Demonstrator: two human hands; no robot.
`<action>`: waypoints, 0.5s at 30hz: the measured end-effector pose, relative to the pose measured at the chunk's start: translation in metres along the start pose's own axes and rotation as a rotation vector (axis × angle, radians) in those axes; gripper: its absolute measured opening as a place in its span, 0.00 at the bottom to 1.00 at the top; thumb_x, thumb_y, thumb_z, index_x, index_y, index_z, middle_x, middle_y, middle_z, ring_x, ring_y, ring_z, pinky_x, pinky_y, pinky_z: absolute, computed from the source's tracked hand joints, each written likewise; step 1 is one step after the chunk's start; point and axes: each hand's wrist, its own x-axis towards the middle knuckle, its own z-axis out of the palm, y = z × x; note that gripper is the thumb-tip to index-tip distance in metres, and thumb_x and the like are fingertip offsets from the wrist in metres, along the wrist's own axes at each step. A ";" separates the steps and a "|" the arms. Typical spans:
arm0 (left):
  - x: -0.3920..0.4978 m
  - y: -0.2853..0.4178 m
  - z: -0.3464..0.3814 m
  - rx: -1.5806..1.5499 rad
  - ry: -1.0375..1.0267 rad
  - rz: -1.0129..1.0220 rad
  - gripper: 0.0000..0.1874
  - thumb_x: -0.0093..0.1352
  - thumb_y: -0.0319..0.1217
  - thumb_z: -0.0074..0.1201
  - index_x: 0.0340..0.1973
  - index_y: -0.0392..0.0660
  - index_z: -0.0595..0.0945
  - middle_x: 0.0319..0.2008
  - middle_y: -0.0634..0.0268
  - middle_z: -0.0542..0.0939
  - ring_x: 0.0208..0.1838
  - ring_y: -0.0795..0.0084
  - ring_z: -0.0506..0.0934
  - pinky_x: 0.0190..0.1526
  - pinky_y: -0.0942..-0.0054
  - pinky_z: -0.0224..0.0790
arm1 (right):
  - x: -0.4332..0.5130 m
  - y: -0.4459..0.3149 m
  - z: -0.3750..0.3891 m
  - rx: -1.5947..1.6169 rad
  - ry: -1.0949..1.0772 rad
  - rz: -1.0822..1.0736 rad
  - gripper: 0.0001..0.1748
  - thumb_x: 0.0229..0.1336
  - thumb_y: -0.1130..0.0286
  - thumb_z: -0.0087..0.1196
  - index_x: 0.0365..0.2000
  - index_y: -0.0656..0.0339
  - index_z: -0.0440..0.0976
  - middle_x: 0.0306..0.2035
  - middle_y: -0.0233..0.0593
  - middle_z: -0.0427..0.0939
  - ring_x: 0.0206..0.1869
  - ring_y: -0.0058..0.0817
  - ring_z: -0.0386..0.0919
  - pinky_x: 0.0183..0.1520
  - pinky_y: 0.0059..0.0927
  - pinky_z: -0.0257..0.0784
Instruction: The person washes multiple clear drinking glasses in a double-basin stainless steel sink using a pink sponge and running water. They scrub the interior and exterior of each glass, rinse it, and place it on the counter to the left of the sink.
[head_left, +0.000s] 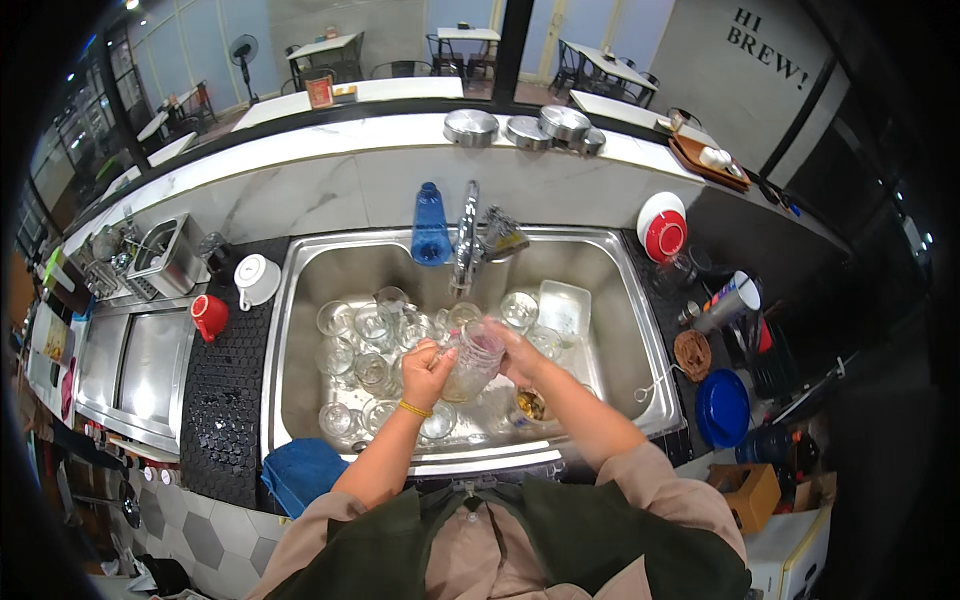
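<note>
My left hand (427, 373) grips a clear glass jar mug (471, 367) by its handle side, above the sink. The mug is tilted, its mouth up and toward the right. My right hand (517, 352) is against the mug's right side and rim; its fingers are motion-blurred, and a pinkish patch shows at the mouth. Under and left of my hands, several clear glasses (373, 373) stand in the steel sink (626, 330). A rectangular clear container (564, 309) sits at its back right. Below my right forearm, a cup (531, 405) holds something yellow-brown.
The chrome faucet (466, 247) rises at the sink's back, beside a blue bottle (430, 232). A white cup (257, 279) and red cup (209, 316) stand on the black mat (225, 390). At right are a red-and-white bowl (664, 231) and blue lid (722, 409). A blue cloth (307, 472) hangs front left.
</note>
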 end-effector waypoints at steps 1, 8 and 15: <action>0.000 0.005 0.000 0.047 -0.024 0.048 0.24 0.64 0.30 0.66 0.14 0.41 0.66 0.15 0.62 0.62 0.20 0.65 0.63 0.31 0.66 0.62 | -0.003 -0.008 0.000 -0.254 0.007 0.043 0.17 0.65 0.66 0.52 0.51 0.59 0.77 0.41 0.40 0.83 0.46 0.26 0.80 0.36 0.33 0.79; -0.002 0.029 0.020 0.048 -0.225 0.307 0.16 0.62 0.34 0.64 0.22 0.42 0.72 0.25 0.56 0.73 0.34 0.55 0.73 0.45 0.61 0.67 | -0.051 -0.079 -0.009 -1.118 0.032 0.247 0.15 0.51 0.77 0.51 0.39 0.62 0.81 0.31 0.44 0.85 0.25 0.33 0.84 0.27 0.34 0.80; -0.007 0.015 0.024 -0.006 -0.214 -0.056 0.10 0.66 0.33 0.61 0.33 0.41 0.77 0.31 0.59 0.77 0.41 0.60 0.74 0.51 0.64 0.64 | -0.134 -0.173 -0.045 -1.724 0.623 0.173 0.11 0.49 0.70 0.58 0.31 0.67 0.82 0.23 0.50 0.83 0.28 0.43 0.85 0.37 0.41 0.82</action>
